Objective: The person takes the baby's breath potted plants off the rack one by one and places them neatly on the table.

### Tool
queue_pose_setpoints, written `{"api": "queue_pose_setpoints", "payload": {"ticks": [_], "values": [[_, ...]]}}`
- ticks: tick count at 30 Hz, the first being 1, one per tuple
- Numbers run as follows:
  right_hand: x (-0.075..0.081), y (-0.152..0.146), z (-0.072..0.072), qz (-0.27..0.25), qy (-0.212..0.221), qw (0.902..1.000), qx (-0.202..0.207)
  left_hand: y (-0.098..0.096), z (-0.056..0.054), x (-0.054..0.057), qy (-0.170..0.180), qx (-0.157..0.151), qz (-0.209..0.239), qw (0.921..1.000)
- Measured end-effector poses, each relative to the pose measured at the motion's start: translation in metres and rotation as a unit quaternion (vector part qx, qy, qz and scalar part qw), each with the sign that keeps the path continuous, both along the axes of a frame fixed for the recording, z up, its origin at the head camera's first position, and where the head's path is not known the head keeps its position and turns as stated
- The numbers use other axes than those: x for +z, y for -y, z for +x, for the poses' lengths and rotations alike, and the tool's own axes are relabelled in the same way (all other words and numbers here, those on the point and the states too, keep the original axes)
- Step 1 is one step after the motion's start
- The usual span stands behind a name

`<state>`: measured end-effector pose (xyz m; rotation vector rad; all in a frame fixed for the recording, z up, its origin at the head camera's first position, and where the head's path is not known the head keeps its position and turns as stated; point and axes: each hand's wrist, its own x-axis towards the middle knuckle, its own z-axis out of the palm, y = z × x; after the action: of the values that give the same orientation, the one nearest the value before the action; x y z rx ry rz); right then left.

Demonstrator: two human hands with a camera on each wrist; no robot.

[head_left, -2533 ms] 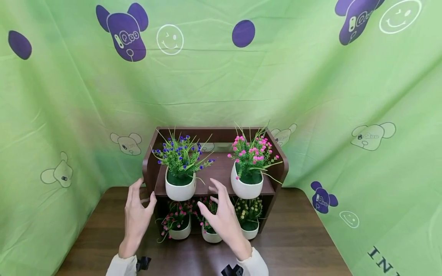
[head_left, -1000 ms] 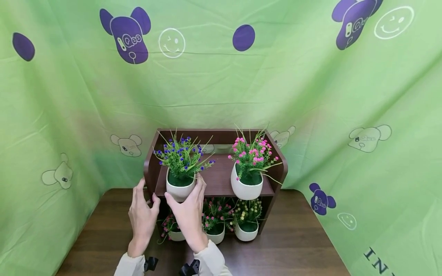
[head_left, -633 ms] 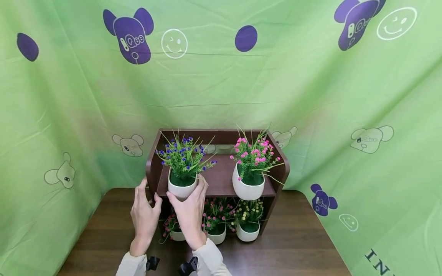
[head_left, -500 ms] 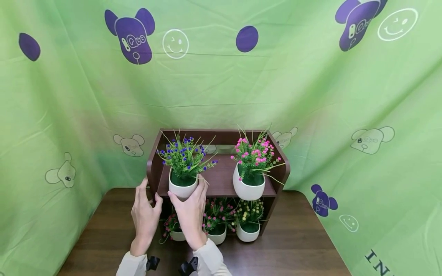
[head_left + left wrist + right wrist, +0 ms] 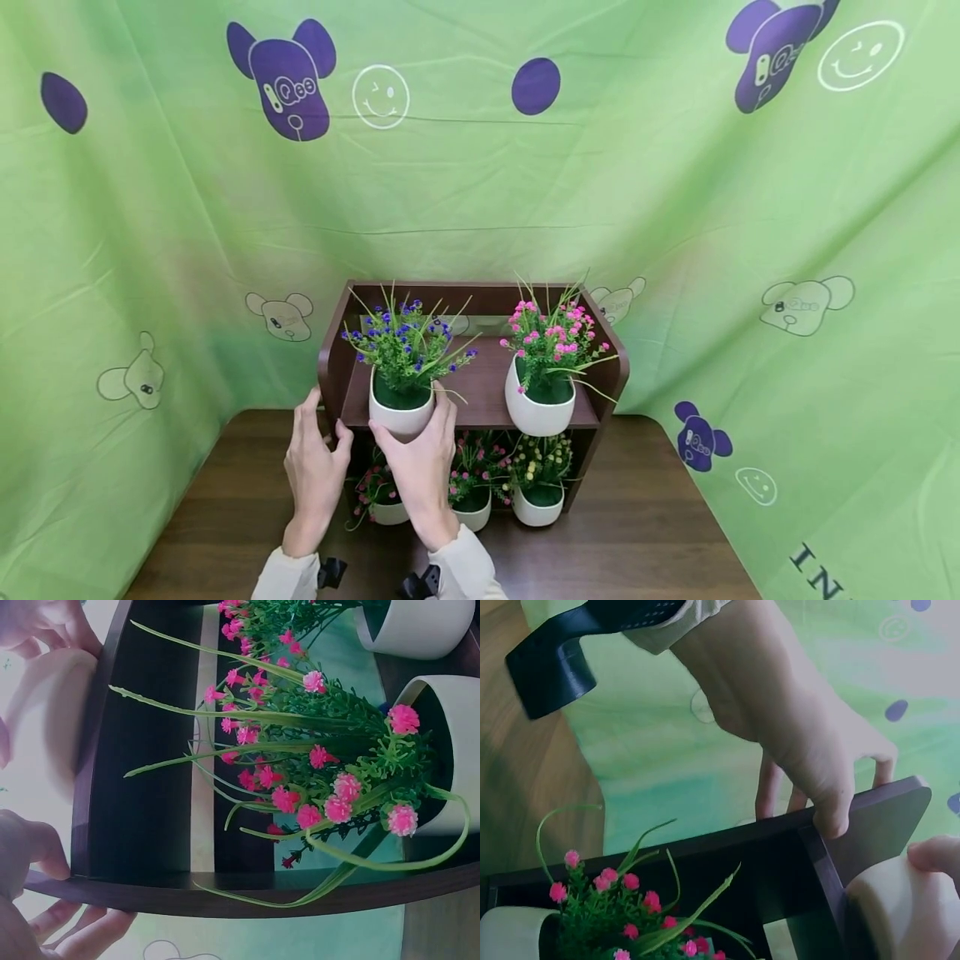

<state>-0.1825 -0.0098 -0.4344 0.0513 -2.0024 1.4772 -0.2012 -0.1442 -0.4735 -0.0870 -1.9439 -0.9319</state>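
A white pot of blue flowers (image 5: 401,412) stands at the left of the upper level of a dark brown shelf (image 5: 472,387). My right hand (image 5: 422,471) grips this pot, thumb on its front left and fingers round its right side. My left hand (image 5: 315,475) holds the shelf's left side panel between thumb and fingers. In the right wrist view, the left hand (image 5: 802,735) clasps the panel's edge, while part of the right hand (image 5: 941,859) shows on the pot (image 5: 907,907). A white pot of pink flowers (image 5: 540,408) stands at the upper right.
On the lower level are a pot of reddish-pink flowers (image 5: 390,512) at left, partly hidden by my right hand, another pink-flowered pot (image 5: 474,518) in the middle, and a yellow-flowered pot (image 5: 538,508) at right. A wooden table (image 5: 645,533) bears the shelf. Green printed cloth (image 5: 465,183) surrounds it.
My right hand has moved left from between the upper pots and taken hold of the blue-flowered pot, which has since shifted slightly right. My left hand has stayed at the shelf's side.
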Motion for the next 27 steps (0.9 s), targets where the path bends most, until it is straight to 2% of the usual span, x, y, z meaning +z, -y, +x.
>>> {"api": "queue_pose_setpoints", "payload": {"ticks": [8,13,27], "values": [[-0.003,-0.012,0.006,-0.006,0.005,1.0000,-0.004,-0.001,-0.001,0.000,-0.003,-0.001,0.000,1.0000],[-0.001,-0.020,0.010,0.002,-0.014,0.9999,-0.003,0.001,-0.001,0.000,0.000,0.000,0.003,1.0000],[-0.002,-0.042,0.024,0.049,-0.074,0.9952,-0.041,0.000,0.001,0.001,0.003,0.001,0.011,0.9999]]}}
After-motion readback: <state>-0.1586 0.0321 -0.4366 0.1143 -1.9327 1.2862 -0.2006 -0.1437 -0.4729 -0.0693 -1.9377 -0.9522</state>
